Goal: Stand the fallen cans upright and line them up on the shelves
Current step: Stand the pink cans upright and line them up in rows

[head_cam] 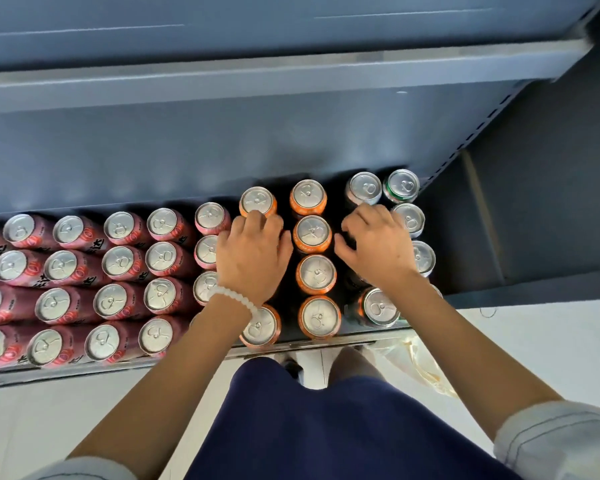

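Note:
I look straight down on the lower shelf (309, 344) packed with upright cans. Pink cans (118, 261) fill the left in several rows. Orange cans (313, 233) form a straight column in the middle, with another orange can (257, 201) at the back left of it. My left hand (252, 256), with a white bead bracelet, curls over the tops of cans hidden beneath it in the left orange column. My right hand (374, 245) curls down over a can hidden under it, beside silver cans (363, 188) and a green can (400, 186).
The grey upper shelf (291, 77) juts out above the cans. The shelf's dark upright (478, 126) with its slotted rail closes the right side. A crumpled clear plastic bag (416, 362) lies on the pale floor by my legs.

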